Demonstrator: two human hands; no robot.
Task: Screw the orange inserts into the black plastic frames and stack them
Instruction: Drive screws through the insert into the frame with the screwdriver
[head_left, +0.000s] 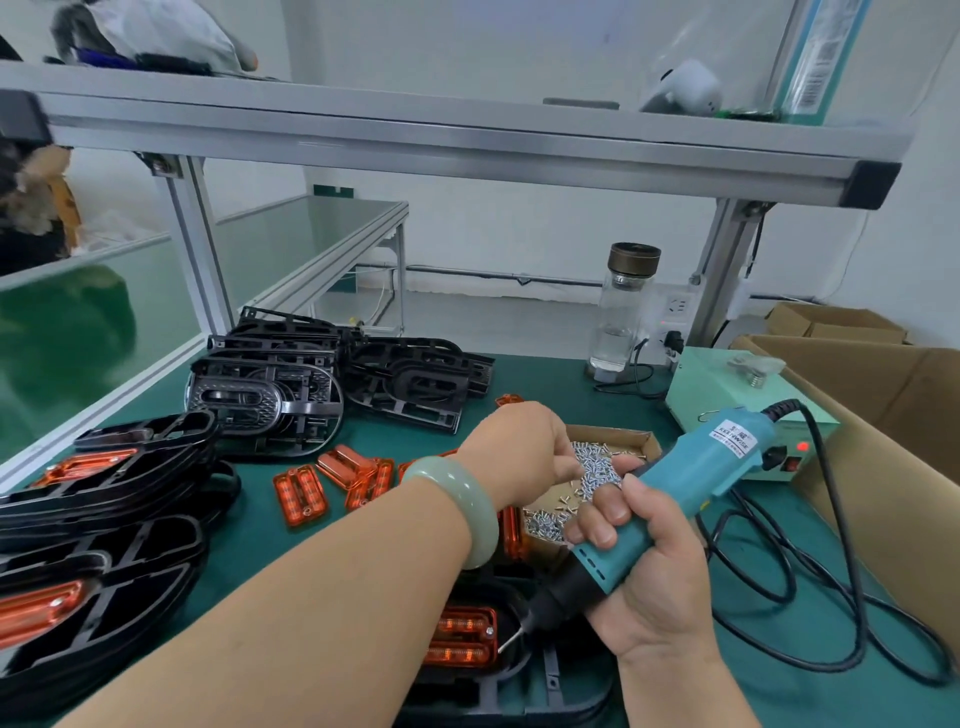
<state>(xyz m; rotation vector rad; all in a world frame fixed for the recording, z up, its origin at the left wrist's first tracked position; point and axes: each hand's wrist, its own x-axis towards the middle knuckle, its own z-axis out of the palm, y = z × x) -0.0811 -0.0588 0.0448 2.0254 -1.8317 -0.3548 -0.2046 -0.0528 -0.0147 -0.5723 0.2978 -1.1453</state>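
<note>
My right hand (641, 566) grips a teal electric screwdriver (691, 478), its bit angled down toward an orange insert (462, 636) seated in a black plastic frame (550, 691) at the near edge. My left hand (524, 452) reaches into a cardboard tray of small silver screws (592, 467), fingers curled down among them; whether they pinch a screw is hidden. Loose orange inserts (301, 493) lie on the green mat. Stacked frames with inserts (104, 499) sit at the left. Bare black frames (291, 379) are piled behind.
A glass bottle (621, 312) and a pale green power box (737, 410) stand at the back right, with a black cable (831, 587) looping over the mat. Open cardboard boxes (878, 415) line the right edge. An aluminium shelf (415, 140) runs overhead.
</note>
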